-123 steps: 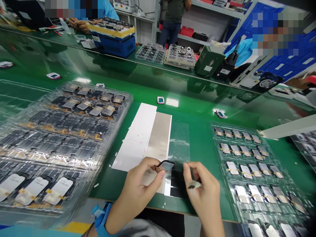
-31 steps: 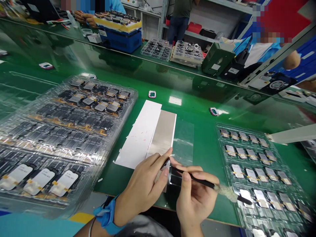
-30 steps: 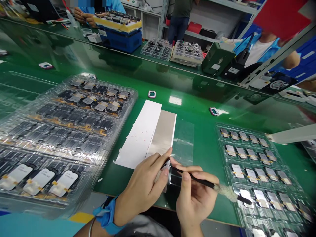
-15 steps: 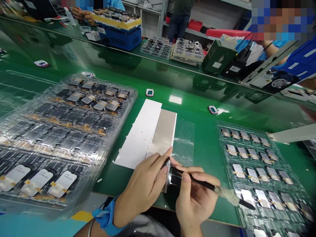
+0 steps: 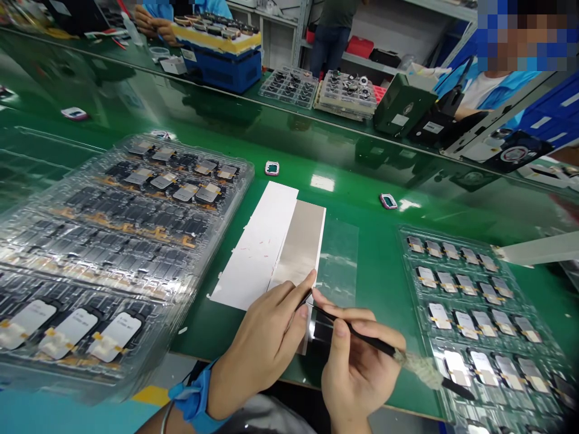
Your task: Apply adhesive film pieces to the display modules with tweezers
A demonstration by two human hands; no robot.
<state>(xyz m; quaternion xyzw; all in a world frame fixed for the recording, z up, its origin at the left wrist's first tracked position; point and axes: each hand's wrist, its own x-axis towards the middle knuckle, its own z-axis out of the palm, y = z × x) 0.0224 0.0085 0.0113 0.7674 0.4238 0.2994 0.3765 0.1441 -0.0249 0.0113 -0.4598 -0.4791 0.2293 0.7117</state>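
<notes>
My right hand grips a slim black tool like a pen. Whitish wrapping covers its rear part, and its tip points left toward my left fingers. My left hand is closed, thumb and index finger pinched on a small dark piece that is mostly hidden. Between the hands, a dark glossy panel shows partly. Just beyond my fingers lie a grey-brown strip with a white edge and a white sheet with small red marks. A clear film lies to their right.
Stacked clear trays of small display parts stand at left. Another clear tray of parts lies at right. Small pink-edged frames dot the green table. Across a raised ledge are a blue bin, boxes and co-workers.
The rear end of the black tool has dipped slightly down and to the right. Both hands stay in nearly the same place. A co-worker at the far right has shifted.
</notes>
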